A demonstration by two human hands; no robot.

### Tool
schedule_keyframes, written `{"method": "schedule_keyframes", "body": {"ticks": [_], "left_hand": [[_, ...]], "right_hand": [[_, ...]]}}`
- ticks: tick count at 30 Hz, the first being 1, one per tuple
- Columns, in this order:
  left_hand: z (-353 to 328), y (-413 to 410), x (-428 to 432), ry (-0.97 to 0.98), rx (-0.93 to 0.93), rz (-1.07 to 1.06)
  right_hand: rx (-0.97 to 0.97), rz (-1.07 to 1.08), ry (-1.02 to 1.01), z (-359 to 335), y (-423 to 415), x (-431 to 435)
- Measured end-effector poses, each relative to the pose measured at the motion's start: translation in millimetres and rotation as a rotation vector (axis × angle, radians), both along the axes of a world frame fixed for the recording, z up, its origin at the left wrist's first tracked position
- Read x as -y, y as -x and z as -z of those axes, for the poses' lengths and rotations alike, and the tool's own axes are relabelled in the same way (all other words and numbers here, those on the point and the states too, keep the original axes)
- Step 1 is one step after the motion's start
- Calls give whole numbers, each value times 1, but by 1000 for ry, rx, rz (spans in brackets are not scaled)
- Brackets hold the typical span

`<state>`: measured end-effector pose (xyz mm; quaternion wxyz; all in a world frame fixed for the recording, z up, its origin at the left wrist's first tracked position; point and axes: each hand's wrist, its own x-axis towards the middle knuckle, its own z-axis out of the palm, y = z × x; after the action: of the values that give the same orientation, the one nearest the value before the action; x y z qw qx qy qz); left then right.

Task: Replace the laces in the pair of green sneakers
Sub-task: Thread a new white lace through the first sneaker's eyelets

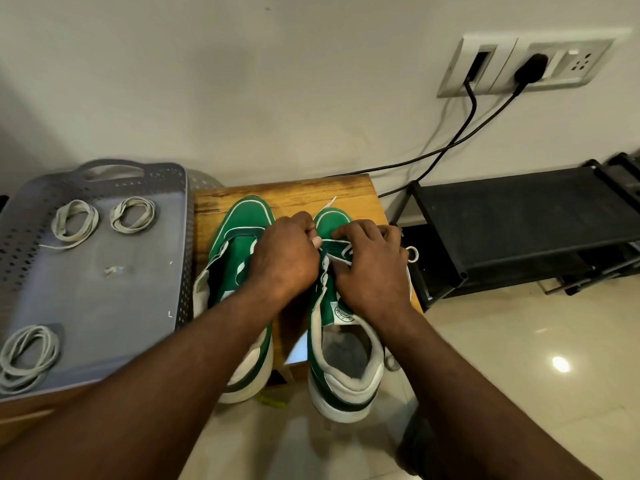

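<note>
Left hand (284, 258) and right hand (370, 268) are meeting over the right sneaker (343, 358) on the worktop (294, 188). Their fingers (349, 230) are pinching its lace (337, 256), seemingly to work it through eyelets. Coiled laces (74, 220) are lying well left of that sneaker.

The room has soft, even light, not too bright and not dark, and the wall (242, 81) looks a bit grey. One round white spot of glare shines on the glossy floor (502, 358), the cables (464, 133) make thin, faint shadows on the wall, and it is darker in the gap between the green sneakers (239, 237). The middle looks sharp, but the tray (104, 289) and the black rack (519, 216) look bent and stretched near the sides, and the arms (156, 393) at the bottom look big and a little blurry.
</note>
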<state>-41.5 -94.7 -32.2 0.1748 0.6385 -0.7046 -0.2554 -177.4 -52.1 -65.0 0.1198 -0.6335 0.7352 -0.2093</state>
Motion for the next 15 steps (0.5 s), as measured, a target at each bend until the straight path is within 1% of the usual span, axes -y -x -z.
{"method": "schedule_keyframes", "body": {"ticks": [1,2,3,5,6,7,8,9,10,12,14,15], "left_hand": [[-3,-1,2,34,-37,-29],[-7,-5,6,50,-129,-77],[-13,-9,10,40,-280,-140],[-32,-17,18,-51,-695,-308],[-40,-22,22,-107,-856,-396],[-46,-27,25,-135,-931,-462],[-47,-32,30,-132,-912,-495],[-45,-37,33,-117,-798,-473],[-41,-41,34,-102,-595,-376],[-30,-40,28,-70,-179,-69],[-22,-32,17,-61,110,197],[-20,-27,13,-51,225,258]], "right_hand": [[-13,2,-7,-1,1,0],[-14,0,-15,-2,3,-1],[-6,-4,-22,-2,5,-2],[12,-13,-30,-3,7,-3],[17,-14,-30,-3,7,-3],[21,-13,-30,-3,8,-2],[24,-12,-28,-2,7,-1],[27,-13,-26,-2,7,0],[31,-14,-25,-2,6,0],[46,-12,-17,-2,5,0],[60,-8,-10,-1,5,0],[62,-6,-9,-2,4,0]]}}
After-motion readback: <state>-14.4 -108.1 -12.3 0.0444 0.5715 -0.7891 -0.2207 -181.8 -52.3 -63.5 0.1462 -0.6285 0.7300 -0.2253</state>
